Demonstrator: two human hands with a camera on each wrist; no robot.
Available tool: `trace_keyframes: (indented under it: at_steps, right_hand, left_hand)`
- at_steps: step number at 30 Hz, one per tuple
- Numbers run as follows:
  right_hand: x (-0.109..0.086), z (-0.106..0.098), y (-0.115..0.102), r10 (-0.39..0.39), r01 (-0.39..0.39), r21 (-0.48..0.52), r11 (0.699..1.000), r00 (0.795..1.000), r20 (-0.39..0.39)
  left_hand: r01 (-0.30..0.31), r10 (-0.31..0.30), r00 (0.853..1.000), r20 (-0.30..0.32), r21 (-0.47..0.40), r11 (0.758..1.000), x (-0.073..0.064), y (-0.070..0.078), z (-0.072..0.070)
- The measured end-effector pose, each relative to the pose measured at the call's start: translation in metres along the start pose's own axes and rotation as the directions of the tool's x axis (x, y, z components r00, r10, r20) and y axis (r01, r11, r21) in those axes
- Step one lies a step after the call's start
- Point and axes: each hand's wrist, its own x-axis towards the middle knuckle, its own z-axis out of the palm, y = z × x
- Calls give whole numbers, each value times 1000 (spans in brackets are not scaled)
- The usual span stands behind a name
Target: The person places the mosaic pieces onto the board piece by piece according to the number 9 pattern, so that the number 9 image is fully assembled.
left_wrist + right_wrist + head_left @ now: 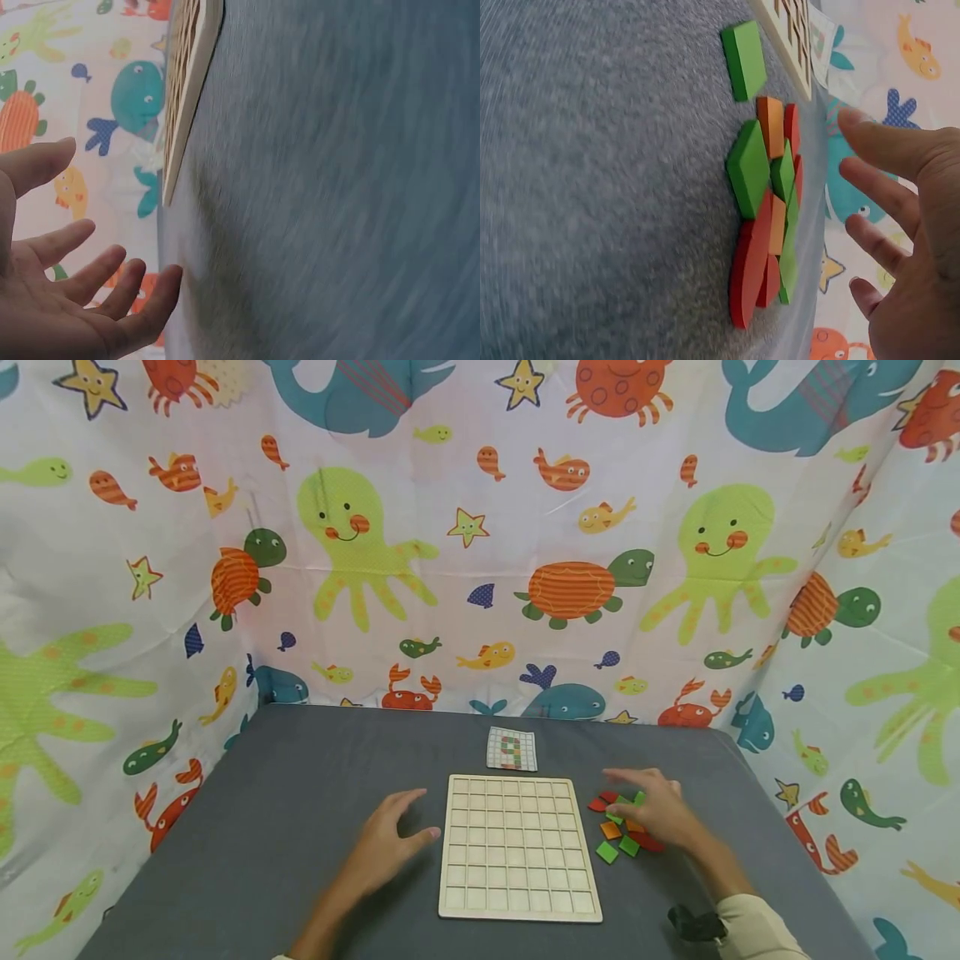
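A pale wooden board with a grid of square recesses lies on the grey table, its recesses bare. Just off its left edge, my left hand hovers with fingers spread and holds nothing. Over on the other side, my right hand is held above a loose group of coloured square tiles, fingers relaxed and apart from them. Among these are a green tile, an orange tile and a red tile. In the head view the right hand hides part of the group.
Behind the board lies a small card printed with a grid and a pattern of coloured squares. A cloth with sea animals hangs around the back and sides of the table. A dark band sits at the right wrist.
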Motion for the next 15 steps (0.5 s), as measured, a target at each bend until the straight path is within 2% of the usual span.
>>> trace_keyframes:
  at_steps: [6,15]
  right_hand:
    - [4,7,-3,-9,9,4,1000,998,55]
    - [9,15,-6,-29,33,-40,999,996,86]
  left_hand:
    - [6,-6,1000,1,-52,999,-8,2,9]
    - [9,-6,1000,20,-135,991,-13,5,19]
